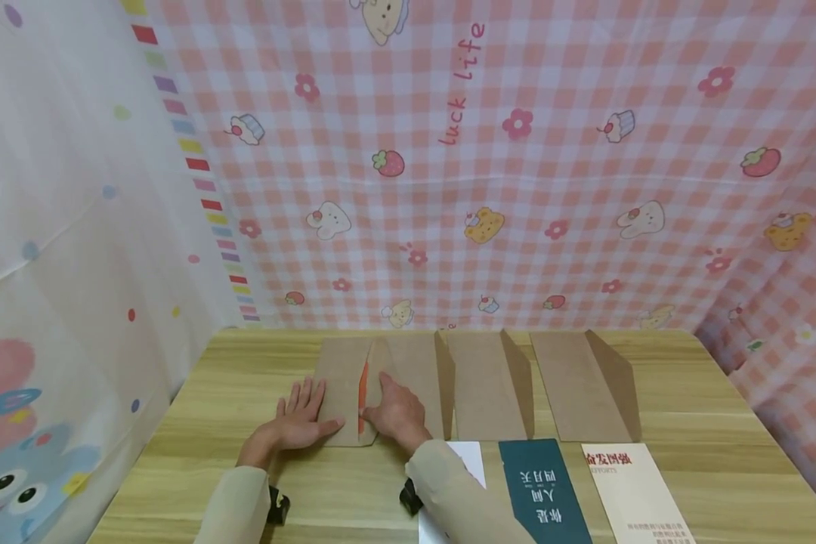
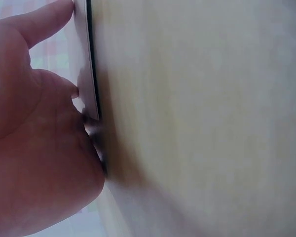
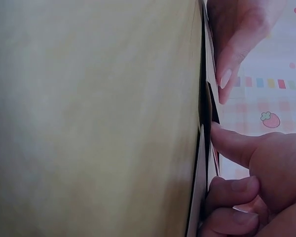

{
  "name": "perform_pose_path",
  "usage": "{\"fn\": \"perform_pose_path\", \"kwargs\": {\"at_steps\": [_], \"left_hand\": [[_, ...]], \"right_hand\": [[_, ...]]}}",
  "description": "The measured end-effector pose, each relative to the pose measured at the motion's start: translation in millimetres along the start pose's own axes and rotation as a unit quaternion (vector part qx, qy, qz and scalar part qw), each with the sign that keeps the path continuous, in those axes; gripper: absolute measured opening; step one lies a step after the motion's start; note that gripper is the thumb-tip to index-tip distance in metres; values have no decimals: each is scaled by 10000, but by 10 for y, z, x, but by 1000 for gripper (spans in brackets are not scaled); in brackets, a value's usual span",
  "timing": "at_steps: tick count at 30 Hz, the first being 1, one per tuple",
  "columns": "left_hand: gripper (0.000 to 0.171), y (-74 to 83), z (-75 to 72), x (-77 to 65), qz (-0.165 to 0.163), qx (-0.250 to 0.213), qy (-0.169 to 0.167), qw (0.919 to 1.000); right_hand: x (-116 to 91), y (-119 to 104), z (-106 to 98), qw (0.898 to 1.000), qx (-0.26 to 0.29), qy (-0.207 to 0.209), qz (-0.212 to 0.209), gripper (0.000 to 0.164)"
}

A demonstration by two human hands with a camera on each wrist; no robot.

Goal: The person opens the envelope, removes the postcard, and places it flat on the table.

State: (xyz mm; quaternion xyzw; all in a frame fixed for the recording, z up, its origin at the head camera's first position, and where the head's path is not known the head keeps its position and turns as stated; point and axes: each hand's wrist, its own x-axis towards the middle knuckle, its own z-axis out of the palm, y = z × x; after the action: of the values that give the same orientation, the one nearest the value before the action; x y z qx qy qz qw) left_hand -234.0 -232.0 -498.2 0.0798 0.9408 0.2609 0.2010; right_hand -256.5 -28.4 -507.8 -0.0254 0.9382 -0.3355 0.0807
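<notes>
A brown kraft envelope (image 1: 340,363) lies at the left of the row, its flap (image 1: 379,355) to the right. A narrow strip of orange-red card (image 1: 363,385) shows at its opening. My left hand (image 1: 299,423) rests on the envelope's left side, fingers spread and thumb reaching across the lower part. My right hand (image 1: 397,412) is over the flap, with its thumb touching the card's edge and its index finger pointing up along the flap. The right wrist view shows the thumb (image 3: 234,145) at the gap, other fingers bent below it.
Three more brown envelopes, one of them the rightmost (image 1: 571,385), lie in a row with flaps on their right. Nearer are a white card (image 1: 471,457), partly under the right sleeve, a dark green card (image 1: 544,483) and a cream card (image 1: 635,483). Patterned cloth (image 1: 483,174) hangs behind the table.
</notes>
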Motion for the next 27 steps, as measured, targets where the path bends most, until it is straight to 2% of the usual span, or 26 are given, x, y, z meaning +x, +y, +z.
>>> {"fn": "perform_pose_path", "kwargs": {"at_steps": [5, 13, 20, 23, 27], "left_hand": [[101, -38, 16, 16, 85, -133, 45, 9999], [112, -204, 99, 149, 36, 60, 120, 9999], [104, -93, 48, 53, 47, 50, 79, 9999], [110, -129, 61, 74, 106, -9, 82, 9999], [110, -94, 45, 53, 136, -72, 100, 9998]], "right_hand": [[-6, 3, 1, 10000, -33, 28, -65, 77], [-11, -3, 5, 10000, -39, 18, -61, 76], [-6, 5, -1, 10000, -45, -14, -64, 75], [-4, 9, -6, 10000, -30, -37, -47, 74], [-11, 10, -15, 10000, 20, -51, -58, 74]]}}
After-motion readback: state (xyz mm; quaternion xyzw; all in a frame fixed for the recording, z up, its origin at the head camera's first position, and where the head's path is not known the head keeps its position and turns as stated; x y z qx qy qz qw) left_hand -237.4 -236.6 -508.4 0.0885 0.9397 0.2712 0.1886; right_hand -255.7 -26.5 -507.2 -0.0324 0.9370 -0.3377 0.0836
